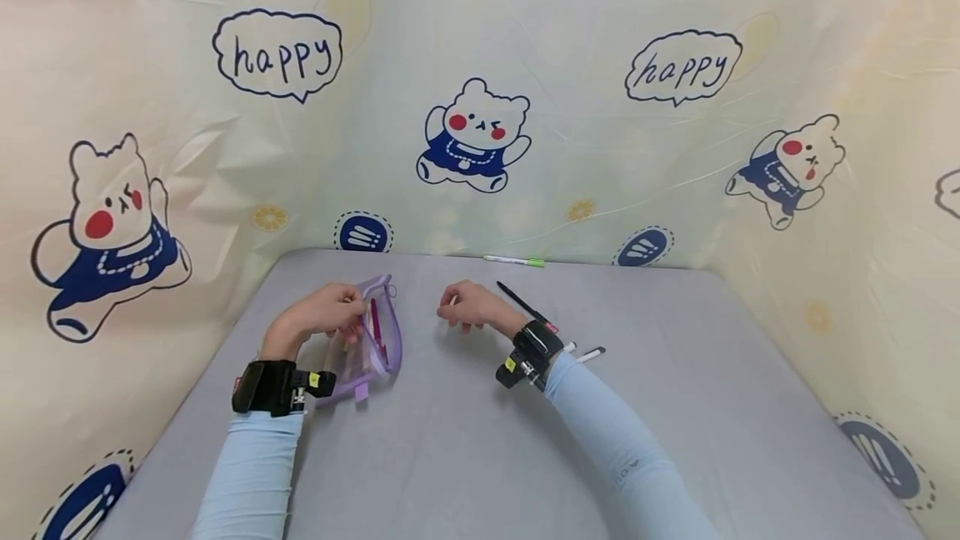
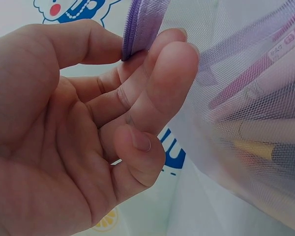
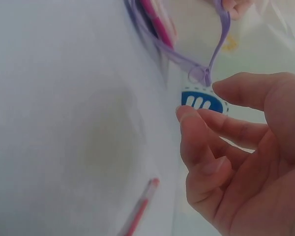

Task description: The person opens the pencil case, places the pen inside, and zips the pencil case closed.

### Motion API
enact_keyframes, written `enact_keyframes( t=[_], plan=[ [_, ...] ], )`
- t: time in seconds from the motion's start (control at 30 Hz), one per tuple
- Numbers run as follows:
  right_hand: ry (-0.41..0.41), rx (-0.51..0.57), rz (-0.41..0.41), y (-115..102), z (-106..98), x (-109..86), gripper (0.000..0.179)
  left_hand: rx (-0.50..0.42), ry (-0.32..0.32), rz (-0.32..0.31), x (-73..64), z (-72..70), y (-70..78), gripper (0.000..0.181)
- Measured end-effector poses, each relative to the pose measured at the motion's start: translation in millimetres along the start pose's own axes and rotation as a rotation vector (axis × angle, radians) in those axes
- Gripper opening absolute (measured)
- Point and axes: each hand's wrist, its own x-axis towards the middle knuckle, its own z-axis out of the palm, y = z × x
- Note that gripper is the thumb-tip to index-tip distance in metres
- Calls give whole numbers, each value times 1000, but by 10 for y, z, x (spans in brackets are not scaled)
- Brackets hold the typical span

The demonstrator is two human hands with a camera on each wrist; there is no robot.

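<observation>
My left hand pinches the purple zipper edge of a see-through mesh pencil case between thumb and fingers. The case gapes at the top, and a magenta pen stands inside. Through the mesh, the left wrist view gives a blurred look at several pens and a yellow piece. To the right of the case hovers my right hand, fingers loosely bent, with nothing between thumb and fingertips in the right wrist view. A red pen lies below that hand in the same view.
A black pen lies beside my right wrist. Two white pens, one with a dark end, are partly hidden by the forearm. At the table's back edge lies a green-capped white marker. A printed curtain surrounds the grey table.
</observation>
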Motion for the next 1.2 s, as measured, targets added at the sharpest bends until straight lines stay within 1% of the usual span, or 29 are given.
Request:
enact_keyframes(
  t=[0.13,0.27,0.37,0.57,0.67,0.77,0.87,1.07,1.2],
  plan=[
    [-1,-22,13,60,-62,-31,16,5,-4,-2,17,13,1,18],
    [9,-49,3,108,-106,-57,15,9,-7,-9,23,25,6,18],
    [24,-95,4,141,-125,-75,16,7,-10,-11,18,25,8,18],
    [70,-238,4,221,-152,-99,19,6,-7,-3,16,13,12,18],
    [96,-286,-4,254,-163,-105,19,1,-5,1,17,8,10,18],
    [100,-300,0,281,-176,-108,20,-2,-11,1,23,5,11,18],
    [104,-325,16,313,-183,-105,20,2,-14,1,25,6,14,17],
    [139,-443,52,387,-170,-109,20,13,-8,-3,25,6,11,17],
    [147,-472,80,419,-162,-124,20,11,-6,-4,17,5,9,17]
  ],
)
